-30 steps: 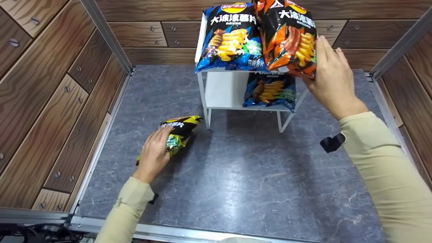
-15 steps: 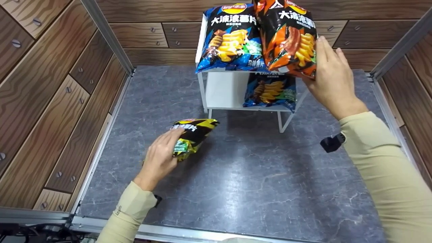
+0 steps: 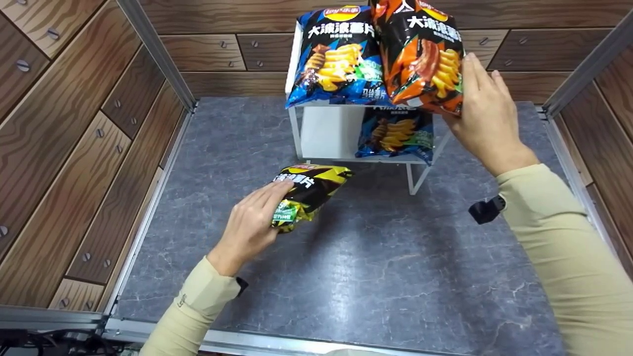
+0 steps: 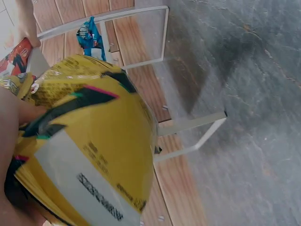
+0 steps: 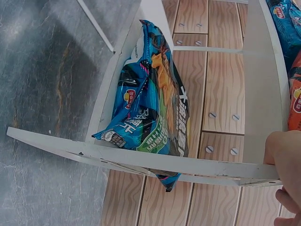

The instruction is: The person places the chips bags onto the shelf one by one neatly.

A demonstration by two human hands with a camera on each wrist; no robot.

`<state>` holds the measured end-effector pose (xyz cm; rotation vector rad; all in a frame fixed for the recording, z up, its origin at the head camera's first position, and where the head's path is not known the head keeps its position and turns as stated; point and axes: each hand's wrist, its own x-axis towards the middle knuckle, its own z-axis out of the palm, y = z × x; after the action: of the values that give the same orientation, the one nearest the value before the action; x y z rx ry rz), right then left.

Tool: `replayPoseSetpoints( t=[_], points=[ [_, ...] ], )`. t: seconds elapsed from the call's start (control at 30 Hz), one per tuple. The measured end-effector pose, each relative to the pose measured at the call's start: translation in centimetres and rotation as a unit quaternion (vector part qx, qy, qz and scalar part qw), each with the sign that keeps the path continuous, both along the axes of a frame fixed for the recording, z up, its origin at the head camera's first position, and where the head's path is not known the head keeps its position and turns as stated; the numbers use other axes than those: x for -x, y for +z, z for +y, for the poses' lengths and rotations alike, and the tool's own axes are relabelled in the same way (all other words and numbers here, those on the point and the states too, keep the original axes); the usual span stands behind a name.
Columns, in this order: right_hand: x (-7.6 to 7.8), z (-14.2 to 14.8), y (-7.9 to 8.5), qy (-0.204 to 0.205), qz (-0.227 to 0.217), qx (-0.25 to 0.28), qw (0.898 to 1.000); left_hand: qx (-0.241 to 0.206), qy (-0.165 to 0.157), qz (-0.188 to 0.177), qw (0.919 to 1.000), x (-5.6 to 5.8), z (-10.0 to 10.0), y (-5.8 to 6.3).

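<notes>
In the head view my left hand [image 3: 252, 220] grips a yellow-and-black potato chip bag [image 3: 316, 185], held in front of the rack's left leg. The left wrist view shows its yellow back [image 4: 108, 155] with a barcode. My right hand [image 3: 487, 111] holds the white shelf rack [image 5: 221, 168] at its upper right side, next to an orange-and-black chip bag [image 3: 420, 59]. A blue chip bag [image 3: 339, 62] lies beside that bag on the top shelf. On the lower shelf another blue chip bag [image 3: 395, 133] sits to the right, leaning in the right wrist view.
A bare white stretch of the lower shelf [image 3: 326, 131] lies left of its bag. The rack stands on a grey marbled surface [image 3: 376, 257]. Wood-patterned panels [image 3: 212, 52] and metal rails [image 3: 153, 49] bound the area.
My left hand has carried the yellow bag rightward, close to the front of the rack. The right hand, the rack and the bags on it have stayed in place.
</notes>
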<state>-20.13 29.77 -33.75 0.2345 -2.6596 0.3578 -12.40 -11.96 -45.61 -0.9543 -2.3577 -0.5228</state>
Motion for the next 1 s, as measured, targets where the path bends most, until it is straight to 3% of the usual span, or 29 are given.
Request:
replayPoseSetpoints(
  t=[0.47, 0.7, 1.0],
  points=[
    [-0.1, 0.2, -0.1, 0.001, 0.010, 0.002, 1.000, -0.016, -0.042, 0.054, 0.9975, 0.6, 2.4, 2.7],
    [0.0, 0.2, -0.1, -0.003, 0.002, 0.002, 1.000, -0.032, -0.035, 0.075, 0.9960, 1.5, 4.1, 3.8],
    [0.0, 0.0, 0.0, -0.002, 0.003, 0.005, 1.000, -0.026, -0.011, 0.107, 0.9939, 3.8, 6.4, 3.8]
  ],
)
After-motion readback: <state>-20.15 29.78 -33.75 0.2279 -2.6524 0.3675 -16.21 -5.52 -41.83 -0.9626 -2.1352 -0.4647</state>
